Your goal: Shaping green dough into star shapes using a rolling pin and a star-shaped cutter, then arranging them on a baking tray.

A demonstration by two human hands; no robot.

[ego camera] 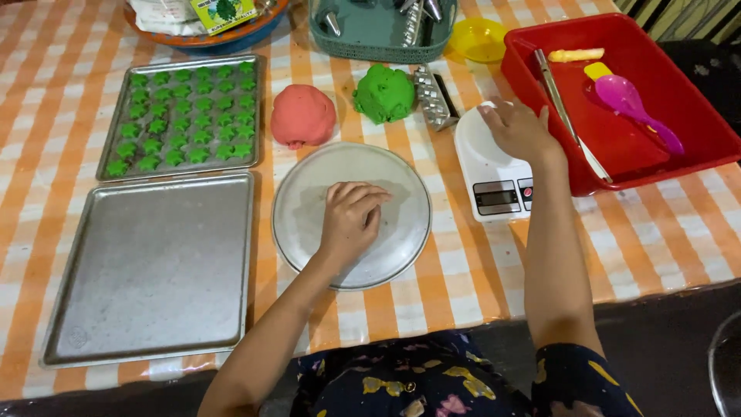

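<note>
My left hand (pixel 351 216) rests palm down on a round metal plate (pixel 309 193) in the middle of the table, fingers curled together; whether anything lies under it is hidden. My right hand (pixel 519 130) lies flat on top of a white kitchen scale (pixel 494 181) to the right of the plate. Behind the plate sit a pink dough ball (pixel 302 116) and a green dough ball (pixel 384 93), both apart from my hands.
A baking tray (pixel 181 116) filled with several green star shapes lies at the back left, a bare metal tray (pixel 154 266) in front of it. A red tub (pixel 617 93) holds a purple spoon and a knife. A metal cutter (pixel 432 96), a teal basket (pixel 378 31) and a yellow bowl (pixel 478 38) stand behind.
</note>
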